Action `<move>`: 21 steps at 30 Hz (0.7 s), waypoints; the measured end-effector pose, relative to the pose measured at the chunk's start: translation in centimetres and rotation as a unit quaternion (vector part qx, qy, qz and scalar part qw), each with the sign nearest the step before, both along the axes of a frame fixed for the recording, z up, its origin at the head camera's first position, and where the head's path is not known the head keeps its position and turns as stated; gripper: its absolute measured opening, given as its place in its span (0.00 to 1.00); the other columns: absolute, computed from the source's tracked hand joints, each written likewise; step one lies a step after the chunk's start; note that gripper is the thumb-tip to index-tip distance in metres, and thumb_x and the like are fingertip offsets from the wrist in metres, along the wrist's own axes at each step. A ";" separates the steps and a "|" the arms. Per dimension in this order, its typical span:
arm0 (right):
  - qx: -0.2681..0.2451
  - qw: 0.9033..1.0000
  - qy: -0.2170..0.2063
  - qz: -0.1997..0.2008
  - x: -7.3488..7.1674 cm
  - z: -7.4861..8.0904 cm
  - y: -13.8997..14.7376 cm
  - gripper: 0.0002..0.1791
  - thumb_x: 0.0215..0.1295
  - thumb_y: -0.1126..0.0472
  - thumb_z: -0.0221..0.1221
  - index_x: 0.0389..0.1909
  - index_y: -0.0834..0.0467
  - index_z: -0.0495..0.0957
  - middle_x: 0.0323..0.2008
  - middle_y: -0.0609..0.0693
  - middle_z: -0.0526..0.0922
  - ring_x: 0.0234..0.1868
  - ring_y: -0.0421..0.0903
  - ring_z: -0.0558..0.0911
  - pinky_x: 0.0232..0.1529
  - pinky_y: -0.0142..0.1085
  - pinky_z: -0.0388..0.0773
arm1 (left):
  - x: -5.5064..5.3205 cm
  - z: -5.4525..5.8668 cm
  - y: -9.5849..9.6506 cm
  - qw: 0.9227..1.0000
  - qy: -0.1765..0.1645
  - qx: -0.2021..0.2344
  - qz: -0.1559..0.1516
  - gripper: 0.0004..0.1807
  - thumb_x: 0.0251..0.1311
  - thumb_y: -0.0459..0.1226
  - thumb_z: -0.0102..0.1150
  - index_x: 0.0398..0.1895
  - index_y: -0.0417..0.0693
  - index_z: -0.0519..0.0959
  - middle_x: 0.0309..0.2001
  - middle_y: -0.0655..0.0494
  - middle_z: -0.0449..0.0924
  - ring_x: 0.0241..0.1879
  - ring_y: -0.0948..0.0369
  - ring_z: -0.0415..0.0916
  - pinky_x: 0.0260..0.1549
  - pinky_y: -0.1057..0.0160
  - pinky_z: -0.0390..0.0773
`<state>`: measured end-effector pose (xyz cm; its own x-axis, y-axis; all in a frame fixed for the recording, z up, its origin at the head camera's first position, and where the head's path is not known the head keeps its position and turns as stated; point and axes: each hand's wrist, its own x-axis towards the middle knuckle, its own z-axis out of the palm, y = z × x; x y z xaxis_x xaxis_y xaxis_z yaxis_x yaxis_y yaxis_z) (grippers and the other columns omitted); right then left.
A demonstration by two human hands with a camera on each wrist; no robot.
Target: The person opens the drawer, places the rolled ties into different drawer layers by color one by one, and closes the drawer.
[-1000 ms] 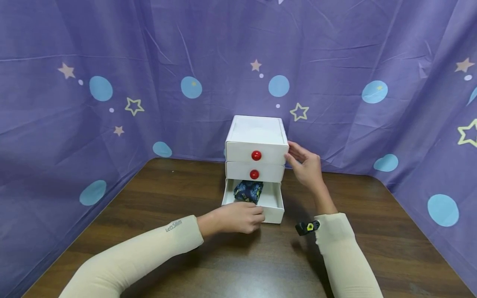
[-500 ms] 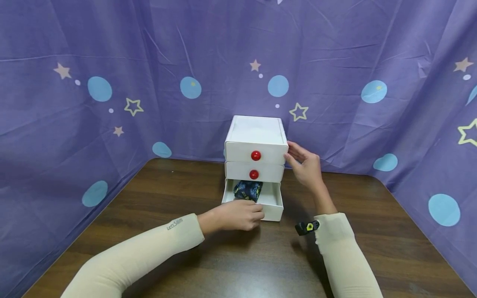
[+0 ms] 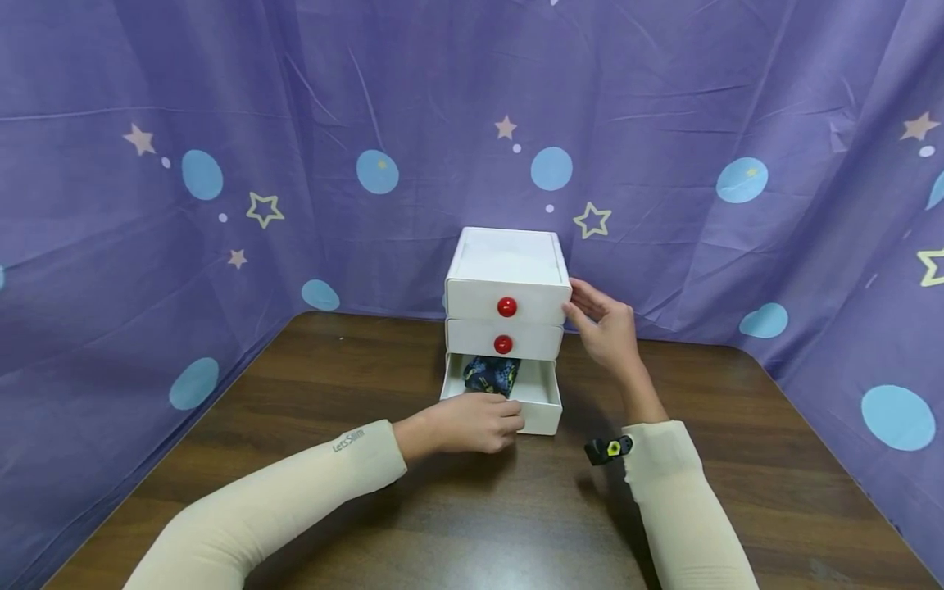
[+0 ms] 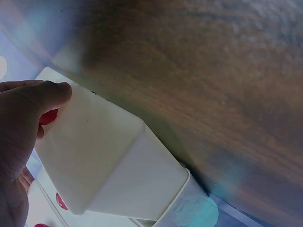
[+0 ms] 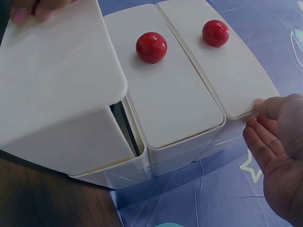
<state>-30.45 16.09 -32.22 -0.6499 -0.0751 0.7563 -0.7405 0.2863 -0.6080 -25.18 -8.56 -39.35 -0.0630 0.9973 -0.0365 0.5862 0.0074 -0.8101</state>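
Observation:
A small white drawer cabinet (image 3: 509, 256) stands on the table with its bottom drawer (image 3: 542, 416) pulled partly out. My left hand (image 3: 472, 422) is at that drawer's front; the left wrist view shows thumb and fingers pinching its red knob (image 4: 49, 116). Inside the drawer lies a bunched dark blue patterned cloth (image 3: 492, 375), partly hidden by the hand. At the cabinet's upper right front corner, my right hand (image 3: 606, 329) holds on, thumb at the front edge and fingers along the side. The top drawer (image 5: 222, 61) and middle drawer (image 5: 165, 94) are closed, each with a red knob.
The brown wooden table (image 3: 310, 377) runs back to a purple curtain (image 3: 649, 98) with stars and blue circles, close behind the cabinet. A black strap with a yellow mark (image 3: 610, 450) sticks out by the right sleeve.
The bottom drawer has slid slightly inward, away from me, with my left hand still at its front. My right hand stays at the cabinet's corner.

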 end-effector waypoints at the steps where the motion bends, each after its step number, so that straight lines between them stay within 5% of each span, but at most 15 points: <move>1: -0.002 1.000 0.000 0.001 -0.5 -0.3 0.2 0.20 0.63 0.77 0.65 0.57 0.75 0.79 0.51 0.70 0.83 0.51 0.65 0.85 0.50 0.30 0.83 | 0.0 0.0 0.0 1.000 0.000 0.000 0.000 0.11 0.71 0.36 0.59 0.44 0.63 0.87 0.48 0.62 0.78 0.51 0.61 0.73 0.47 0.66 0.76; 8: -0.011 1.000 -0.010 0.001 -2.8 -2.0 0.8 0.21 0.64 0.73 0.67 0.59 0.70 0.80 0.52 0.66 0.84 0.52 0.62 0.85 0.49 0.25 0.81 | -0.1 -0.1 0.0 1.000 0.004 0.001 -0.006 0.10 0.71 0.37 0.60 0.44 0.63 0.87 0.47 0.62 0.78 0.49 0.61 0.72 0.46 0.66 0.77; 21: -0.003 1.000 -0.008 0.001 0.5 0.4 -0.2 0.20 0.63 0.79 0.64 0.57 0.78 0.77 0.51 0.73 0.82 0.51 0.68 0.84 0.50 0.34 0.83 | 0.0 0.1 -0.2 1.000 0.007 0.012 -0.016 0.10 0.71 0.37 0.59 0.42 0.63 0.87 0.46 0.62 0.78 0.49 0.61 0.73 0.45 0.66 0.77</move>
<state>-29.91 15.91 -31.85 -0.6615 -0.0716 0.7465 -0.7315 0.2811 -0.6213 -25.16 -8.73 -39.26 -0.0322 0.9994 -0.0115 0.5746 0.0091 -0.8184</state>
